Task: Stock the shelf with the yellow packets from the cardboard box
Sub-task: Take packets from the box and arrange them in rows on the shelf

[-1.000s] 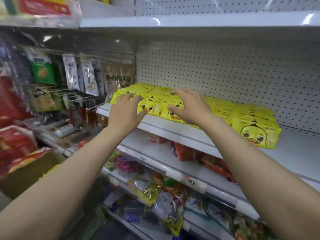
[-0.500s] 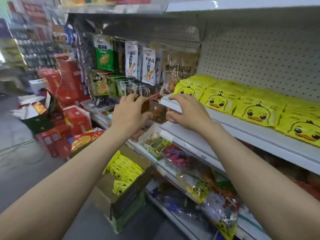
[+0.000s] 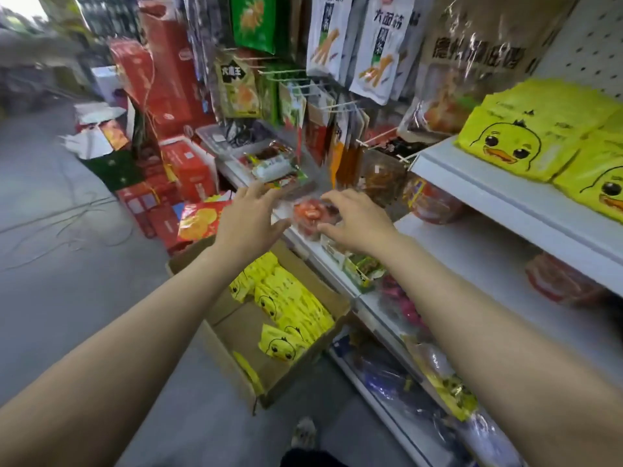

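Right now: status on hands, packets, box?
Left hand and right hand open, empty, above cardboard box. Yellow packets remain inside. More already on shelf. Nothing blocking.

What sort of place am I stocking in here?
Most likely a small grocery or snack shop aisle. White tiered shelves hold yellow duck packets, snack bags hang on pegboard hooks, and an open cardboard box of the same packets sits on the floor beside stacked red cartons.
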The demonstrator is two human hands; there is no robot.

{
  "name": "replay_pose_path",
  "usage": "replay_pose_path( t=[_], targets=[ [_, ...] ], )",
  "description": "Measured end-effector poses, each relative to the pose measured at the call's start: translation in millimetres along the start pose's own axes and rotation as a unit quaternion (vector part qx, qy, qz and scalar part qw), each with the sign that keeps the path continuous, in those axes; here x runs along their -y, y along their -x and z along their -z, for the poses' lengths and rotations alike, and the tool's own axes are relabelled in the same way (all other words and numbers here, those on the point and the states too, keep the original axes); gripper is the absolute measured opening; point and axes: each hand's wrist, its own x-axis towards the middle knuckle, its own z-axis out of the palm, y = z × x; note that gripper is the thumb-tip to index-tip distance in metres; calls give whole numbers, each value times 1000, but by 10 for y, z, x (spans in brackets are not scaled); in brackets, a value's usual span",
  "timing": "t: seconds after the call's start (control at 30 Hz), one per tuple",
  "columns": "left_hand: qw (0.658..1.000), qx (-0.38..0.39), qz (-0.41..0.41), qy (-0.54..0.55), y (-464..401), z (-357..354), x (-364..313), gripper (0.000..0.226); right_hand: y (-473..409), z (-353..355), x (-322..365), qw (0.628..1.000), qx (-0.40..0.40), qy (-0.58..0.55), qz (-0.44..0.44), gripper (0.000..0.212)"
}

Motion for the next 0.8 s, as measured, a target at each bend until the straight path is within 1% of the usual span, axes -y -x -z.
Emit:
replay_pose_path(
  t=[0.17,0.23,0.3,0.37,0.43,0.5,0.57,0.63,0.67,0.73,0.8],
  targets=[
    [989,134,49,42,-192,-892,625,52,-664,-948,-140,992,115,-50,-21,56],
    [975,194,81,71,-159,-1240,815,54,-800,-1362,-209,984,167,-64,-27,58],
    [953,262,116,95,-76,-1589,986,56,-882,-1819,-272,972,222,-64,-38,59],
    [921,346,139,114,23,-1893,1142,55,-873,-2265,-305,955,280,-80,-58,57],
    [882,436,132,118,145,-2208,1311,50,-821,-2676,-322,933,337,-101,-75,56],
    [831,520,135,145,255,-2480,1455,44,-758,-3034,-341,912,377,-123,-102,54],
    [777,589,143,171,359,-2707,1601,43,-699,-3352,-350,894,403,-145,-132,51],
    [743,637,120,165,436,-2958,1788,45,-654,-3664,-328,877,422,-158,-166,50],
    [727,659,110,159,459,-3067,1875,51,-630,-3802,-297,870,428,-162,-182,51],
    [686,708,86,142,509,-3260,2041,51,-590,-4052,-225,861,434,-170,-205,55],
    [664,734,56,131,536,-3415,2159,52,-562,-4252,-169,854,438,-172,-222,58]
  ],
)
